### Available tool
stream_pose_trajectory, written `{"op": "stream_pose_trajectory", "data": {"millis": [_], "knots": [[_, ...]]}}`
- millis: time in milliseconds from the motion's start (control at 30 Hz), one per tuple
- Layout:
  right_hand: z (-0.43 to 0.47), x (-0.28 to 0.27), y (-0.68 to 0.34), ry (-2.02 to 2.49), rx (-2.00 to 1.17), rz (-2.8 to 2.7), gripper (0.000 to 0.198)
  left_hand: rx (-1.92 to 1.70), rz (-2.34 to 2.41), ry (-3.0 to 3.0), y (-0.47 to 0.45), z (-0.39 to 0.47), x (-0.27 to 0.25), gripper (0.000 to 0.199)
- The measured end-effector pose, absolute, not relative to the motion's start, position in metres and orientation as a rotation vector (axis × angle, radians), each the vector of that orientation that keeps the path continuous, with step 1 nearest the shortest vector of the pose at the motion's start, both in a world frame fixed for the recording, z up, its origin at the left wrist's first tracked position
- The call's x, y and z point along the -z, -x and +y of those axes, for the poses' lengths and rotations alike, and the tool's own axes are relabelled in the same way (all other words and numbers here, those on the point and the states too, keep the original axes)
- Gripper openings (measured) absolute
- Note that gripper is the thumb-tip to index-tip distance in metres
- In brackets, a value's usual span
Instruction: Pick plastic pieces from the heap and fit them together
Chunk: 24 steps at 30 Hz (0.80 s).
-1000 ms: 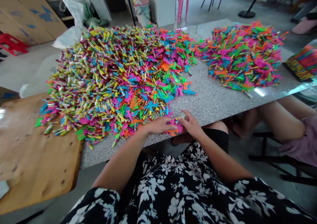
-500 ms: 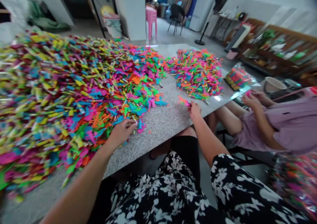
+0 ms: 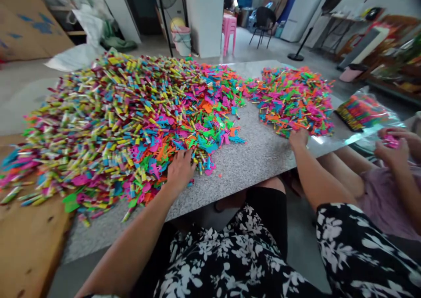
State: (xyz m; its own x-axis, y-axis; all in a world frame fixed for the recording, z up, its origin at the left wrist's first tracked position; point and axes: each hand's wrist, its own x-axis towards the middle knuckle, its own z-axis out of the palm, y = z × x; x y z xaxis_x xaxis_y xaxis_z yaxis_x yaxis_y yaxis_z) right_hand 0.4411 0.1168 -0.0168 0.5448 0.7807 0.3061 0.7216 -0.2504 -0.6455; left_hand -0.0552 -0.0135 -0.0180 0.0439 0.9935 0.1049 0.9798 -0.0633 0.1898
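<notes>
My left hand [image 3: 181, 170] rests at the near edge of a large heap, its fingers spread over the small plastic pieces [image 3: 161, 151] in pink, blue, green and orange. Behind and left of them, the heap is mostly short printed tubes [image 3: 108, 109] in yellow, white and blue with dark red ends. My right hand [image 3: 299, 138] touches the front edge of a smaller pile [image 3: 296, 96] of bright plastic pieces with tubes among them. Its fingertips point away from me and are mostly hidden, so any hold there is unclear.
The speckled stone tabletop [image 3: 253, 157] carries both piles; a wooden board [image 3: 29, 232] adjoins it at left. A clear bag of bright pieces [image 3: 365, 109] lies at the right end. Beside it, a co-worker's hands [image 3: 393, 146] hold something pink. Pink stools [image 3: 229, 30] stand behind.
My right hand has moved away from me to the smaller pile; the pink-orange piece it held is no longer distinct. My left hand has shifted onto the heap's edge. The view has turned left.
</notes>
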Motion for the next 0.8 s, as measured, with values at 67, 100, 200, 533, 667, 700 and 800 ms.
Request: {"op": "stream_pose_trajectory", "data": {"millis": [67, 100, 200, 533, 667, 700, 800], "knots": [[0.111, 0.028, -0.408, 2.064, -0.145, -1.363, 0.033, -0.3, 2.142, -2.193, 0.052, -0.011, 0.015, 0.057], [0.104, 0.035, -0.385, 2.043, -0.214, -1.477, 0.031, -0.286, 2.156, -2.18, 0.05, -0.008, 0.012, 0.057], [0.072, 0.055, -0.3, 1.697, -0.546, -2.045, 0.024, -0.214, 2.177, -2.155, 0.041, 0.0, 0.004, 0.053], [0.008, 0.042, -0.147, 1.552, -0.555, -2.351, 0.031, -0.113, 1.542, -2.701, 0.037, 0.053, 0.018, 0.05], [0.014, 0.034, -0.135, 1.621, -0.489, -2.335, 0.036, -0.192, 1.53, -2.74, 0.051, 0.072, 0.02, 0.037], [0.016, 0.033, -0.13, 1.64, -0.486, -2.357, 0.037, -0.238, 1.533, -2.732, 0.054, 0.074, 0.019, 0.034], [0.023, 0.031, -0.116, 1.702, -0.486, -2.427, 0.041, -0.423, 1.622, -2.579, 0.062, 0.075, 0.015, 0.033]]}}
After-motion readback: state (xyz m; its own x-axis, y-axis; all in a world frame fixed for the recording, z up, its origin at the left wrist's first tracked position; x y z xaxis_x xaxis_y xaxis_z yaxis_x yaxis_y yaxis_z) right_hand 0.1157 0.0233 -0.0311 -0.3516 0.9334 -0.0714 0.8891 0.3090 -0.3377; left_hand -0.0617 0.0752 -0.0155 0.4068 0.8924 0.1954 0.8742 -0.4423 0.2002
